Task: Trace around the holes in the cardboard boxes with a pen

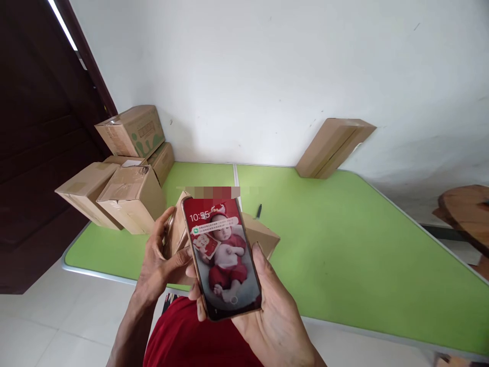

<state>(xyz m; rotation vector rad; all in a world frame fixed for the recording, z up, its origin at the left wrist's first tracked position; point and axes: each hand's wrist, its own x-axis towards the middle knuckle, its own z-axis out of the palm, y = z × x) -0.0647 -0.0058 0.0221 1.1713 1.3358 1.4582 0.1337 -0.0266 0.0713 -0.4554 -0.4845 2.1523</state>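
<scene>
**Phone raised over a carton at the desk edge**

The right hand (267,306) has its grip closed around a phone (221,257), screen up, above a small cardboard box (263,237) at the near edge of the green desk (344,244). The left hand (160,260) clasps the box's side. To do this well, I judge the phone wants a firm hold and the box kept steady. The lock screen reads "10:55"; its notification text is too small to read. A stack of cartons (126,173) bears green print, illegible.
</scene>
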